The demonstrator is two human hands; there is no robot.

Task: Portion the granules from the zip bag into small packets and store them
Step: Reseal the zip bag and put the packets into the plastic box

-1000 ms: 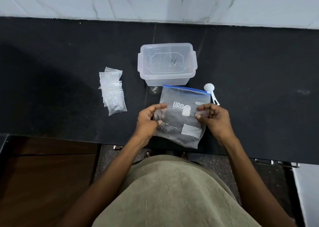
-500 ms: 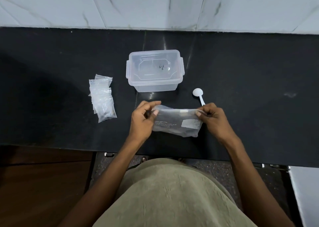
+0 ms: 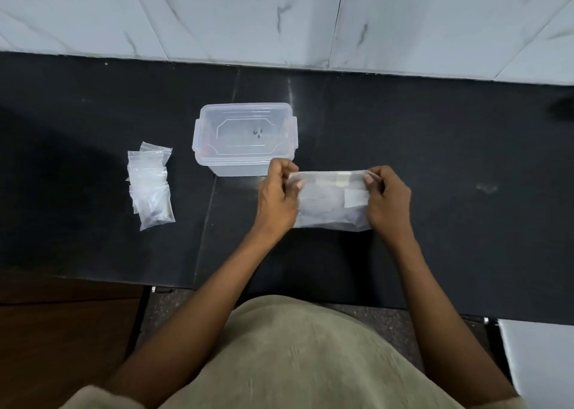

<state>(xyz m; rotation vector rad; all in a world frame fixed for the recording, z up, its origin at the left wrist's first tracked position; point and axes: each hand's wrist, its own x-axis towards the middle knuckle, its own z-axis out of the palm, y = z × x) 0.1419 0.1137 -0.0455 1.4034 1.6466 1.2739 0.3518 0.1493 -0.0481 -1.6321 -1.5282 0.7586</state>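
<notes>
The surface (image 3: 435,147) is dark polished stone with a dull sheen, backed by a wall (image 3: 279,13) of glossy veined marble tiles. The zip bag (image 3: 329,203), the small packets (image 3: 150,184) and the lidded box (image 3: 245,135) are clear, smooth plastic, the box slightly frosted.

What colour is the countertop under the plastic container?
Black, glossy; the countertop beneath the container shows best in the head view.

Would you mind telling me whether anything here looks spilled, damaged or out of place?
Nothing looks spilled or damaged. Both the left hand and right hand pinch the zip bag at its top corners. The only oddity is a few dark specks in the clear container. The small packets lie loosely stacked to its left.
</notes>
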